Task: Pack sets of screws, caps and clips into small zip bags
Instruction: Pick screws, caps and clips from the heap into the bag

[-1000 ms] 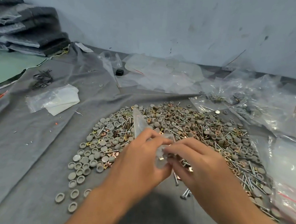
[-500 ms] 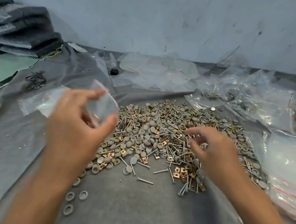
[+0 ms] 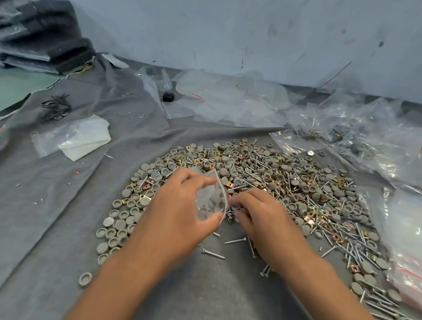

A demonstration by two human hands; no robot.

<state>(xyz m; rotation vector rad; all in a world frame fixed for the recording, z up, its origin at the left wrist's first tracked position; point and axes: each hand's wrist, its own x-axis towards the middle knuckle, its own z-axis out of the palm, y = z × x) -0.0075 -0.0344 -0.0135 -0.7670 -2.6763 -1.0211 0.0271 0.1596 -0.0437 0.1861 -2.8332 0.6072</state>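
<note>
A wide pile (image 3: 266, 178) of grey round caps, long silver screws and copper-coloured clips covers the grey cloth (image 3: 51, 211). My left hand (image 3: 178, 215) holds a small clear zip bag (image 3: 212, 197) with a red seal line, its mouth turned toward my right hand. My right hand (image 3: 261, 215) is at the bag's mouth with fingers curled, pinching small parts from the pile; what it holds is hidden. Loose screws (image 3: 234, 241) lie just in front of both hands.
A flat stack of small zip bags (image 3: 74, 137) lies at the left, black ties (image 3: 56, 106) behind it. Crumpled clear plastic bags (image 3: 356, 135) cover the back and right. More bags with red seals (image 3: 413, 256) sit at the right edge. Folded dark fabric (image 3: 34, 32) is stacked far left.
My left hand came back from the left with a zip bag and now holds it over the pile. My right hand moved left to the bag's mouth.
</note>
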